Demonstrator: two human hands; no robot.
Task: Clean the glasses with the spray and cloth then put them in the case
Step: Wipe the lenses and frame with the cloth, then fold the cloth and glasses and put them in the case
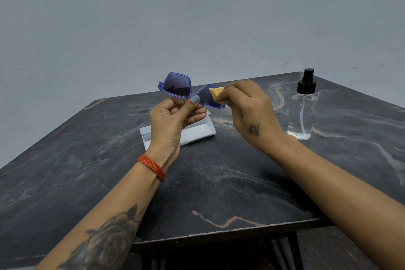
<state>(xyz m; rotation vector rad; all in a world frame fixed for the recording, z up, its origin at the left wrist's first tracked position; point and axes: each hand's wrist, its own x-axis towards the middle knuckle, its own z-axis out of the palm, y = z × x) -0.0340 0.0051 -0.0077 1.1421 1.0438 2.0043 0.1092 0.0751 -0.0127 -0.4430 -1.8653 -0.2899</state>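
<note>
Your left hand (175, 120) holds the blue-framed sunglasses (186, 91) up above the dark marbled surface (219, 182), fingers curled in and the thumb pressed against the bridge, so the frame is pinched at its middle. The glasses sit tilted, one dark lens rising toward 11 o'clock from your thumb, the other lens dropping toward 3 o'clock.

Your right hand (247, 107) pinches a small folded yellow cloth (217, 94) between thumb and fingertips, and the cloth touches the lens nearest that hand. How far the cloth wraps behind that lens you cannot tell from here.

The white glasses case (197, 132) lies open on the surface directly beneath your left hand, partly hidden by it, its long side running from about 8 o'clock to 2 o'clock. Whether anything sits inside it cannot be made out.

The clear spray bottle (303, 107) with its black pump top stands upright on the surface at 3 o'clock from your right hand, well apart from the case and close to the far right edge.

A red thread bracelet (152, 166) circles your left wrist. Behind the surface, at 12 o'clock, is a plain grey wall (197, 17).
</note>
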